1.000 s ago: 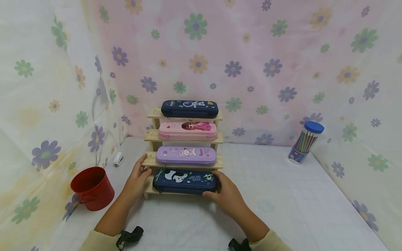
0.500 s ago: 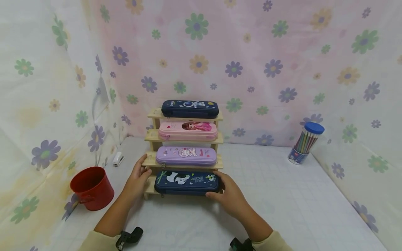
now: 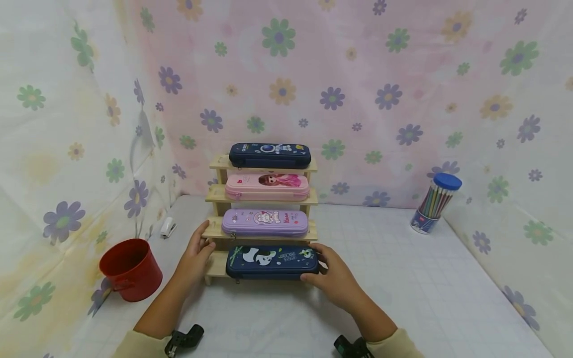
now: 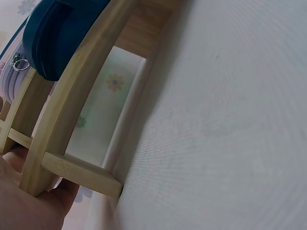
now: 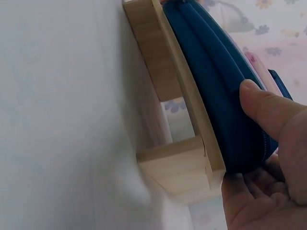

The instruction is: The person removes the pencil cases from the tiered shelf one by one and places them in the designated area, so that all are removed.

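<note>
A stepped wooden rack point(image 3: 216, 263) carries a pencil case on each tier. My right hand point(image 3: 334, 276) grips the right end of the navy panda pencil case point(image 3: 272, 263) on the lowest tier, thumb on its front and fingers behind. The right wrist view shows the case's side point(image 5: 206, 72) at the plank. My left hand point(image 3: 193, 259) holds the rack's left end, its fingers around the wood point(image 4: 64, 108) in the left wrist view. Above the panda case sit a purple pencil case point(image 3: 265, 223), a pink one point(image 3: 267, 187) and a navy astronaut one point(image 3: 270, 155).
A red bucket point(image 3: 131, 270) stands left of my left forearm, with a small white stapler point(image 3: 168, 227) behind it. At the far right is a blue-lidded tub of pencils point(image 3: 431, 206). Flower-printed cloth point(image 3: 304, 69) hangs behind and at both sides of the white table.
My right hand has shifted the panda pencil case to the right along the lowest tier, baring more of the plank at its left end. My left hand has stayed in place.
</note>
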Demonstrator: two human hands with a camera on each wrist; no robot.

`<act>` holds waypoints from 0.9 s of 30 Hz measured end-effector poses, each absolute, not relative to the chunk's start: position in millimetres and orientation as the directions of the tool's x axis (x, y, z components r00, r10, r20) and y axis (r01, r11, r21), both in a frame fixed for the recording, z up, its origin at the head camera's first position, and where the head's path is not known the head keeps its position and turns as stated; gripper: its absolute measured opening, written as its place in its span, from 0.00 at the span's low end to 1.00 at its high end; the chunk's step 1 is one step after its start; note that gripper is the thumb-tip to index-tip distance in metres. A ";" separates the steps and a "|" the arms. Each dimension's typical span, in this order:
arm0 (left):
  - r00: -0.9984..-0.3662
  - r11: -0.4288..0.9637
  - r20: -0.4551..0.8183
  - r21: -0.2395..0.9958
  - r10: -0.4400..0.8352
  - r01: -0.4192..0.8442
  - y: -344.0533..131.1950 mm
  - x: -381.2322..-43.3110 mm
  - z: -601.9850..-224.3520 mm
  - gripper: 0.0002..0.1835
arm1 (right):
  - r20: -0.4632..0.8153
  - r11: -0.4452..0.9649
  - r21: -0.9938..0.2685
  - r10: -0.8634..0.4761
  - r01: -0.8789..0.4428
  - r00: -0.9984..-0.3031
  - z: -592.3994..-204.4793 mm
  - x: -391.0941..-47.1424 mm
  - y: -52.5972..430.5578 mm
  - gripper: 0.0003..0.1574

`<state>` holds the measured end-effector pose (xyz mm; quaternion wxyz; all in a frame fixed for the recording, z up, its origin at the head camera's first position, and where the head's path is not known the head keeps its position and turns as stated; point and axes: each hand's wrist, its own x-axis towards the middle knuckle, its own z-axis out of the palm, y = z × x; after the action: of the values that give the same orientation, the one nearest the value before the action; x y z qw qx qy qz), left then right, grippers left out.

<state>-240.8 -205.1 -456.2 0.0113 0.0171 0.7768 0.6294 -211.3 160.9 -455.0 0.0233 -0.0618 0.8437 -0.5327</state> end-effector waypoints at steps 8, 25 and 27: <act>-0.999 0.184 0.026 0.982 0.045 0.034 -204.2 -241.1 -457.9 0.36 | 0.015 0.412 -0.909 -0.123 -0.065 -0.992 -454.0 -212.1 172.6 0.50; -0.994 0.106 0.073 0.991 0.083 0.082 -204.3 -239.9 -459.4 0.37 | -0.045 0.397 -0.918 -0.133 -0.011 -0.990 -455.0 -211.9 212.2 0.50; -0.993 0.104 0.078 0.991 0.086 0.086 -204.3 -240.0 -459.9 0.37 | -0.050 0.393 -0.920 -0.131 -0.006 -0.990 -454.0 -211.5 217.9 0.51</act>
<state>-240.0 -204.3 -459.9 -0.0002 0.0580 0.7430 0.6668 -211.5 217.9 -454.0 0.0570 -0.0411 0.8325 -0.5495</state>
